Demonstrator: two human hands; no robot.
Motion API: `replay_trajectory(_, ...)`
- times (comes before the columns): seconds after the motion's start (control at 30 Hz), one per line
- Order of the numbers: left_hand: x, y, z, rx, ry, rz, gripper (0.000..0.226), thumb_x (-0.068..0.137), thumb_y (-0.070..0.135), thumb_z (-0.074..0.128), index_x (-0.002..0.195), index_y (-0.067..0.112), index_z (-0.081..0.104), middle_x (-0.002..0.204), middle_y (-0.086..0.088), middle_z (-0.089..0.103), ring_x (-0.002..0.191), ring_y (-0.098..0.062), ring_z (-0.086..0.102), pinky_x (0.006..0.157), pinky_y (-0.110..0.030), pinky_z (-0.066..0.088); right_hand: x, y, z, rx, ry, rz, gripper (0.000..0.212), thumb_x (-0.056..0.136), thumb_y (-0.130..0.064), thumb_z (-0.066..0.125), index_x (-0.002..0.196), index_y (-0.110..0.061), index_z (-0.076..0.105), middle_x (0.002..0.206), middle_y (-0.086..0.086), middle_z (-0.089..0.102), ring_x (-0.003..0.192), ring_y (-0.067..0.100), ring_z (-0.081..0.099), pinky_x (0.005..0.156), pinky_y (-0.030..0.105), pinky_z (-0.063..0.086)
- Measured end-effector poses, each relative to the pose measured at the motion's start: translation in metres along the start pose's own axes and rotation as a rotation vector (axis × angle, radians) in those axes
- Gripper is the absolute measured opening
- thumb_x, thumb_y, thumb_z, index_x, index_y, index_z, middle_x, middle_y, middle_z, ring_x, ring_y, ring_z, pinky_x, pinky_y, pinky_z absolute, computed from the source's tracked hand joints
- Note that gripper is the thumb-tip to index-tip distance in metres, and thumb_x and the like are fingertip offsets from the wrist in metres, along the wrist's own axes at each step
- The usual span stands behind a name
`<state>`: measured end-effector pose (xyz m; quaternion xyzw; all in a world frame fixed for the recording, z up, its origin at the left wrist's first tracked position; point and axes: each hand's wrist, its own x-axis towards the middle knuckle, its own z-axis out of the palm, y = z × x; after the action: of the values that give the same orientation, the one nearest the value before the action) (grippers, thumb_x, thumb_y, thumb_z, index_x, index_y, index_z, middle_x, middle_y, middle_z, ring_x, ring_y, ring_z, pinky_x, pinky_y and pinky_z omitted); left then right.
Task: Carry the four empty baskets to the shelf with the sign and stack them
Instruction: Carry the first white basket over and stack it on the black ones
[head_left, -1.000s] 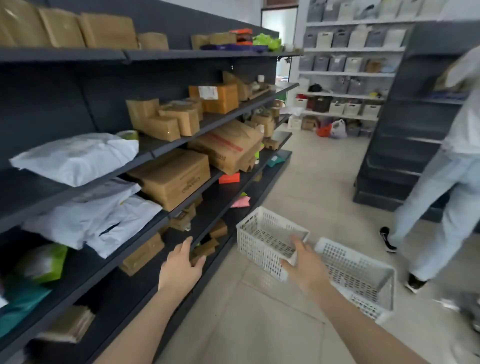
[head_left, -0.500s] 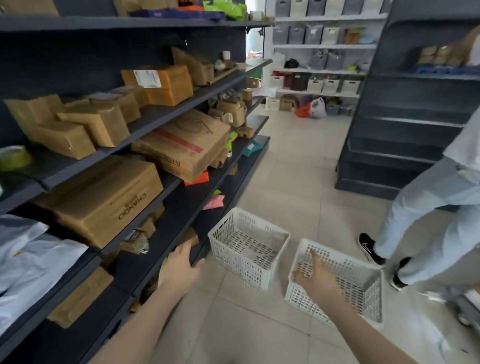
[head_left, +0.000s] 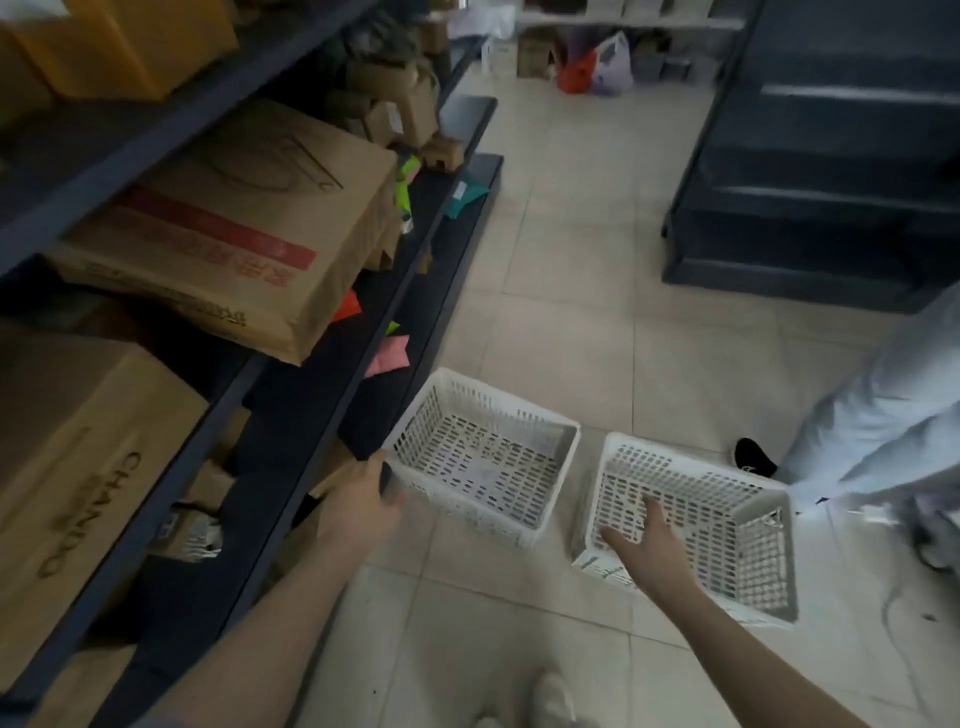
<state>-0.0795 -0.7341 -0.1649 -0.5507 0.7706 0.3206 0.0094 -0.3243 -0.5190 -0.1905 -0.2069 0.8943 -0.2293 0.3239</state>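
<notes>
Fingers (head_left: 652, 512) of the right hand (head_left: 647, 545), spread and empty, hover over the right basket (head_left: 727, 525); left hand (head_left: 358, 506) touches the left basket (head_left: 488, 457) corner, grip unclear.

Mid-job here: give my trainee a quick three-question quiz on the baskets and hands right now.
1. True or false: both white baskets sit on the floor tiles.
2. Which hand reaches over the right basket? A) left hand B) right hand
3. What colour is the shelving beside the left basket?

Key:
1. True.
2. B, the right hand, fingers spread; the left hand is at the left basket's corner.
3. Dark, on the shelf unit.
</notes>
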Motion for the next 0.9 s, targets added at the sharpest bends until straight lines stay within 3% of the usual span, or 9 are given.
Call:
replay_trajectory(0.23,0.147,-0.004,0.053,0.013,-0.076,-0.066,0.054,0.092,0.025,0.057,0.142,0.017,0.036,0.139,-0.014,0.049,0.122,-0.03,0.051,0.095,-0.037,0.045,0.139,0.008,0.049,0.027,-0.074,0.177,0.086,0.083,-0.039,0.065,0.149,-0.012,0.016,0.15,0.017,0.036,0.134,0.036,0.04,0.105,0.043,0.036)
replay_trajectory(0.37,0.228,-0.026,0.097,0.018,-0.096,-0.099,0.065,0.091,0.028,0.06,0.148,0.019,0.03,0.141,-0.015,0.049,0.126,-0.032,0.05,0.104,-0.041,0.044,0.222,0.02,0.092,0.026,-0.102,0.25,0.086,0.083,-0.038,0.065,0.148,-0.01,0.016,0.152,0.017,0.032,0.135,0.038,0.038,0.106,0.043,0.034)
replay_trajectory(0.53,0.328,-0.068,0.148,0.047,-0.157,-0.131,0.062,0.086,0.032,0.062,0.142,0.022,0.036,0.134,-0.01,0.057,0.117,-0.03,0.056,0.096,-0.049,0.051,0.31,0.033,0.153,0.081,-0.079,0.351,0.085,0.083,-0.034,0.066,0.148,-0.01,0.017,0.149,0.021,0.035,0.132,0.04,0.04,0.104,0.045,0.036)
replay_trajectory(0.77,0.451,-0.11,0.227,-0.061,-0.059,-0.344,0.078,0.089,0.024,0.063,0.152,0.016,0.019,0.149,-0.014,0.04,0.133,-0.033,0.043,0.109,-0.045,0.039,0.415,0.078,0.247,0.172,0.005,0.471,0.094,0.079,-0.038,0.07,0.148,-0.013,0.013,0.152,0.02,0.031,0.136,0.04,0.035,0.109,0.049,0.034)
replay_trajectory(0.9,0.517,-0.152,0.273,0.054,-0.037,-0.322,0.081,0.089,0.026,0.064,0.153,0.015,0.016,0.154,-0.015,0.032,0.139,-0.036,0.035,0.113,-0.048,0.033,0.458,0.117,0.3,0.249,0.069,0.497,0.097,0.074,-0.042,0.073,0.147,-0.02,0.013,0.148,0.02,0.037,0.133,0.04,0.04,0.107,0.054,0.035)
